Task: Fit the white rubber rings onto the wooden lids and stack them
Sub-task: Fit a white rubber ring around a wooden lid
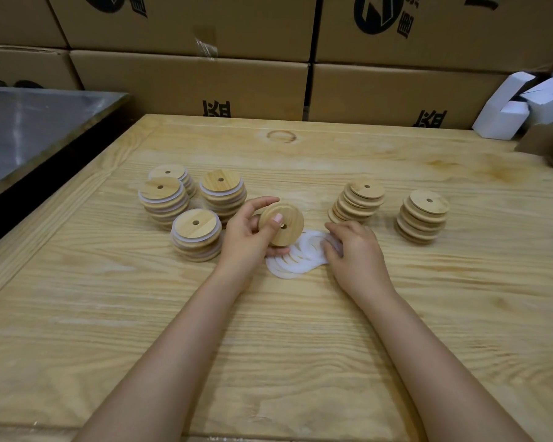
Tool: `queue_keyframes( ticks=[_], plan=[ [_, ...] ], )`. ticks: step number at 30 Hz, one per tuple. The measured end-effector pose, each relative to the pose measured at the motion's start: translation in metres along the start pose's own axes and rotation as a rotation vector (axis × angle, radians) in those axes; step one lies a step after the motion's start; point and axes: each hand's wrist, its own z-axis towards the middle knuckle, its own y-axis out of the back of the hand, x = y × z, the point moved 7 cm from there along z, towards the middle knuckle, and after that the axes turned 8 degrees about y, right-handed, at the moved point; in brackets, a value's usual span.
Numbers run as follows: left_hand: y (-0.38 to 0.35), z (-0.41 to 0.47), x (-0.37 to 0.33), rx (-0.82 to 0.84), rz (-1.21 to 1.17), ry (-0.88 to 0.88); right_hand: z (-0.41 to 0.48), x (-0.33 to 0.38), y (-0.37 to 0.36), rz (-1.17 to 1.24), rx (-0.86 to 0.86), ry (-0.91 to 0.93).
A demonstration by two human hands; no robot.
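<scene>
Two bare forearms come up from the lower edge of the frame over a pale wooden table [268, 346] with strong grain. The hands are apart, a little above the middle of the picture.

The left hand [246, 231] grips one round wooden lid [281, 224] with a small hole in its middle. The lid is lifted from the table and tilted, with the thumb on its face beside the hole and the other fingers behind it.

Just right of it, the right hand [354, 250] rests with bent fingers on a loose pile of thin white rubber rings [297, 256], which lies flat on the table between the two hands. I cannot tell if the fingers pinch a ring or only touch the pile.

Left of the centre stand four stacks of ringed lids [197, 234], with white edges showing between the wood. Right of the centre stand two stacks of bare wooden lids [423, 215], slightly uneven.

Farther back, in the upper left, there is a grey metal surface [29, 129]. Brown cardboard boxes [189, 81] with black print fill the top of the frame, and small white paper boxes [517, 103] lie in the upper right.
</scene>
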Motion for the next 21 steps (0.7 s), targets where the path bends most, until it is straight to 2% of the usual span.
queue_keyframes(
  ticks=[4,9,21],
  plan=[
    [-0.001,-0.001,-0.001,0.004,0.012,0.006,-0.002,-0.003,-0.005,-0.159,0.054,-0.029],
    [-0.001,0.000,0.000,0.005,-0.007,0.025,-0.001,-0.008,0.003,0.002,-0.013,-0.104],
    [0.001,0.000,0.001,-0.021,-0.024,0.036,-0.003,0.004,0.017,0.048,-0.195,0.028]
  ],
)
